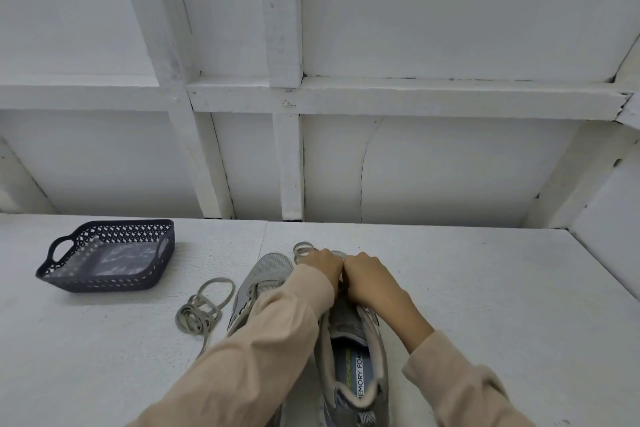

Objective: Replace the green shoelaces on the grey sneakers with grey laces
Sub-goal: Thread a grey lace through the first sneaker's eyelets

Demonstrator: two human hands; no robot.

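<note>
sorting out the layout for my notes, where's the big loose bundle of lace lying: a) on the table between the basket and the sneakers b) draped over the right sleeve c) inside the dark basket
a: the lace bundle lies on the table, right of the basket and left of the sneakers.

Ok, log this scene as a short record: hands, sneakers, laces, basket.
left hand: knuckles up, fingers curled at the toe end of the right-side sneaker; its grip is hidden
right hand: against the left hand, same spot, grip hidden
left-side sneaker: alongside, partly under the left sleeve
loose lace: tangled on the table, left of both sneakers
lace coil: just beyond the left hand
basket: dark, perforated, far left
</note>
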